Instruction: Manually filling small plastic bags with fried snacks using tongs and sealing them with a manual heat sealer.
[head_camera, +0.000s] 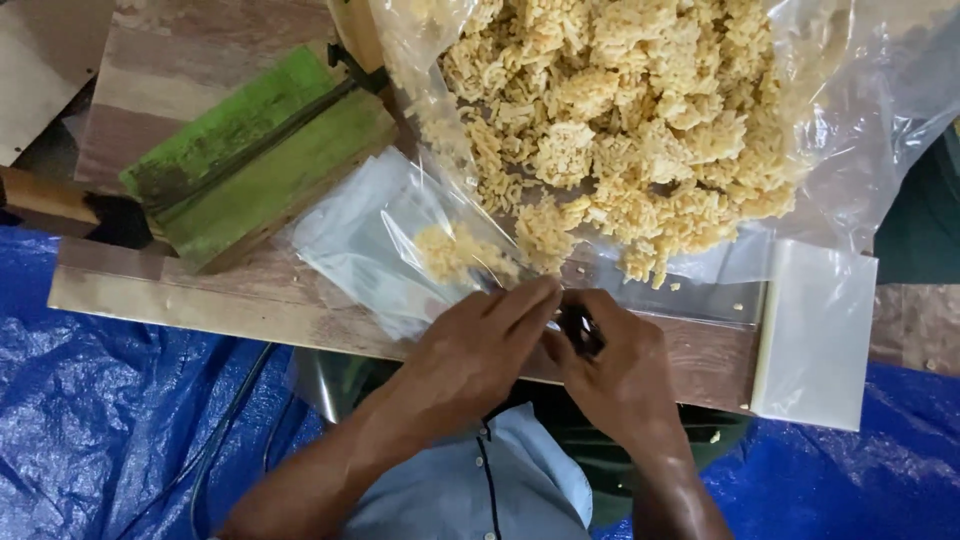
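Both hands, left hand (480, 345) and right hand (615, 365), pinch the mouth of the small bag (400, 240) holding 1 snack portion; sealing calls for a flat, even mouth.

Two hands show, the left hand (478, 345) and the right hand (612, 362), both just below the wooden board (250, 300), which serves as the landmark here. One small clear bag (385, 235) with a few crisp pieces inside lies on the board. One large clear bag (640, 110) of pale yellow puffed snack pieces, too many to count, rests at the board's far side. One green heat sealer (260, 155) sits on the board's left part. One stack of empty clear bags (815, 335) hangs over the board's right end. One blue tarpaulin (110, 400) spreads beneath the board.
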